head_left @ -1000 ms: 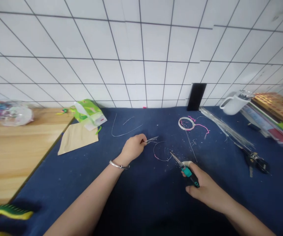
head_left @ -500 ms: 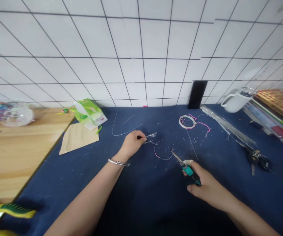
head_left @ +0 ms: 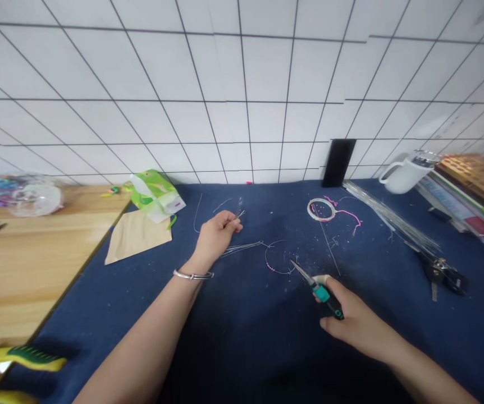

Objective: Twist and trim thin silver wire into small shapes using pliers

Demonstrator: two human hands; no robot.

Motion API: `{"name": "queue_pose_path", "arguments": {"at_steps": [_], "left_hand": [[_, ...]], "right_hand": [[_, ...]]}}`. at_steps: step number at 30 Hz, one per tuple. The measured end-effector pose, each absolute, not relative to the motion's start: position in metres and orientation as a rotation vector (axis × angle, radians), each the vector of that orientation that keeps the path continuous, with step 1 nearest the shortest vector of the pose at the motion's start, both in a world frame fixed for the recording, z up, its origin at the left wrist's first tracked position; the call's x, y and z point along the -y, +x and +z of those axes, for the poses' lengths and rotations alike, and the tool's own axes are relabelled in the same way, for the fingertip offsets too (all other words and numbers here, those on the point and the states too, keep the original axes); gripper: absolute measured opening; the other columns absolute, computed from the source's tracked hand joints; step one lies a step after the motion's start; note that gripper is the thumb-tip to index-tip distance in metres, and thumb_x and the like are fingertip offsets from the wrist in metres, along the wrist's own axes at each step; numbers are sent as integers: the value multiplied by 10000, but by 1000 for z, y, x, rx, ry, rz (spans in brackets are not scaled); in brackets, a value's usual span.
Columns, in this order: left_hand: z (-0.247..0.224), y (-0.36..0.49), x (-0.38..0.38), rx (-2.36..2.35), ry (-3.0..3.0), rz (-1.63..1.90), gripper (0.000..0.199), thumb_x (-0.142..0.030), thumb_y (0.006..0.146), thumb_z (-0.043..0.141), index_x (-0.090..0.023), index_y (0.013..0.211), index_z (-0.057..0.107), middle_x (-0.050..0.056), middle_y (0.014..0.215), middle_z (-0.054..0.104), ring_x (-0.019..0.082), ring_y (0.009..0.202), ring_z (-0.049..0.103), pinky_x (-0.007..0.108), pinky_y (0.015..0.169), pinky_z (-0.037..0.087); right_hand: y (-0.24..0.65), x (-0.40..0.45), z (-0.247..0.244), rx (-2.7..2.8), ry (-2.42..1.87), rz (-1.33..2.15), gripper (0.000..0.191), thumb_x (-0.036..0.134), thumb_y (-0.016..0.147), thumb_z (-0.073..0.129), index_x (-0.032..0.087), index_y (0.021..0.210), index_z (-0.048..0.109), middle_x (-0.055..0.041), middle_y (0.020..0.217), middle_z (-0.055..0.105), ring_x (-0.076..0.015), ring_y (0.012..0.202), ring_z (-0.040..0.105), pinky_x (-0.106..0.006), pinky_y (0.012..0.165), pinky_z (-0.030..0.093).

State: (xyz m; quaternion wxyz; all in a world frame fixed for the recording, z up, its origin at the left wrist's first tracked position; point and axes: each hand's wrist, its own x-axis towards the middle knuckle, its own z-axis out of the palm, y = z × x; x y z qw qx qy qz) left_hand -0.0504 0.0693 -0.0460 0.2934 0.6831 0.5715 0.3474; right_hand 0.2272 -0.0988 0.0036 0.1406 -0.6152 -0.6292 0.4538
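My left hand (head_left: 217,235), with a silver bangle at the wrist, pinches a small bundle of thin wires (head_left: 241,214) whose ends poke out past the fingertips. Below it, more thin wires (head_left: 244,247) run from under the hand to a wire loop (head_left: 270,267) that carries small pink beads and lies on the dark blue cloth. My right hand (head_left: 347,314) is wrapped round teal-and-black pliers (head_left: 322,293), their tips at the loop's right side. Whether the jaws grip the wire is too small to tell.
A white ring (head_left: 321,199) with pink cord lies behind the pliers. Long wires (head_left: 385,210), a black block (head_left: 338,163), a white mug (head_left: 406,173) and books (head_left: 473,196) stand right. At left are a paper envelope (head_left: 136,237), green packet (head_left: 158,193) and wooden board (head_left: 35,269).
My left hand has moved back and to the left with the wire ends, uncovering more wires beside the loop. My right hand and the pliers have hardly moved.
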Motion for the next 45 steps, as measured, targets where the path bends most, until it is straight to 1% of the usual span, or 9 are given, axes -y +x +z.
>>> {"name": "queue_pose_path", "arguments": {"at_steps": [7,11,17,22,31,34,37,42,45], "left_hand": [[-30,-60,-72,-1422,1665,1217,159,-291,804,497,-165,752,579,19,735,644,120,700,567,253,705,410],[-18,-50,-63,-1218,1452,1401,141,-291,799,530,-166,833,586,8,699,594,93,594,525,228,616,417],[-4,-9,-22,-864,1042,1042,156,-305,801,549,-166,851,601,-18,644,498,47,466,367,194,468,333],[-3,18,5,-763,923,817,162,-269,804,551,-153,895,618,8,717,523,48,522,407,181,479,330],[-6,-31,-5,-1179,1704,965,202,-281,827,499,-191,975,603,45,878,619,126,666,560,286,680,465],[-25,-56,-29,-1382,2165,862,220,-253,829,478,-214,987,627,50,945,619,171,837,561,316,790,432],[-47,-62,-53,-1568,2350,661,190,-243,817,481,-197,841,664,55,840,620,181,795,562,304,739,427],[-57,-55,-51,-1720,2459,723,228,-212,795,527,-217,1011,602,87,1012,598,250,965,493,392,814,338],[-52,-55,-35,-1623,2563,613,135,-224,814,512,-222,906,610,64,931,605,232,903,497,368,780,328]], "right_hand": [[227,101,6,1807,-1817,1321,574,198,687,530,214,1238,367,-69,1181,476,-222,1080,459,-358,917,351],[228,101,3,1812,-1804,1292,582,193,685,535,215,1242,369,-74,1180,478,-235,1098,445,-376,926,341],[228,101,0,1753,-1725,1249,503,169,696,518,227,1181,398,-37,1042,535,-205,973,510,-356,858,387],[227,103,5,1758,-1730,1199,385,160,676,532,209,1050,454,-25,961,534,-194,908,515,-331,802,406],[236,102,0,1775,-1722,1263,495,190,702,534,216,1177,396,-47,1107,517,-211,1024,491,-355,882,382],[236,100,-3,1796,-1735,1256,528,198,704,535,214,1209,382,-66,1173,496,-228,1082,468,-379,919,362],[235,100,-1,1819,-1731,1254,566,198,709,533,218,1247,360,-81,1241,460,-240,1124,448,-397,941,349],[236,101,2,1822,-1702,1278,591,186,711,526,223,1273,348,-82,1251,464,-238,1130,454,-401,950,353],[236,99,0,1816,-1696,1280,599,179,695,532,231,1268,363,-80,1258,465,-246,1119,467,-406,946,363]]}}
